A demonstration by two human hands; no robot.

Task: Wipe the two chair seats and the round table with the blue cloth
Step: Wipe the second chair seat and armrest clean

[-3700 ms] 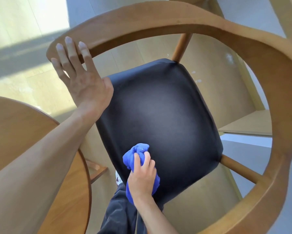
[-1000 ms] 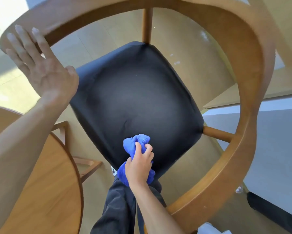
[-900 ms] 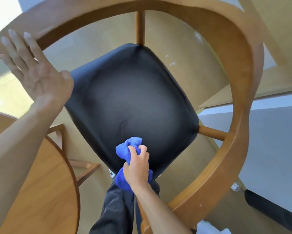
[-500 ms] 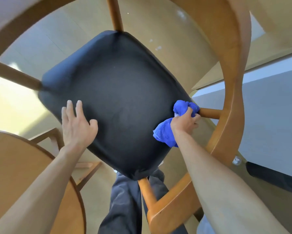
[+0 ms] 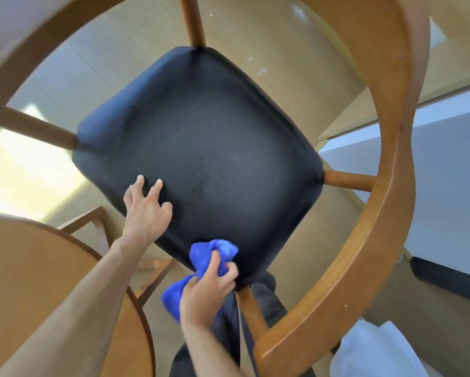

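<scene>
The black padded chair seat (image 5: 209,148) fills the middle of the view, ringed by the chair's curved wooden armrest and back (image 5: 386,186). My right hand (image 5: 209,292) grips the bunched blue cloth (image 5: 201,262) at the seat's near corner, part of the cloth hanging below my fingers. My left hand (image 5: 147,210) rests on the seat's near-left edge with fingers spread. The round wooden table (image 5: 32,289) lies at the lower left, under my left forearm.
A second wooden chair frame (image 5: 98,224) shows beneath the table edge. A grey surface (image 5: 446,172) with a dark strip (image 5: 446,281) lies at the right, a white object (image 5: 372,352) at the bottom right. Dark trousers (image 5: 228,336) stand below the seat.
My right hand has swept the blue cloth from the seat's right corner back to its near corner. My left hand stays on the seat's near-left edge.
</scene>
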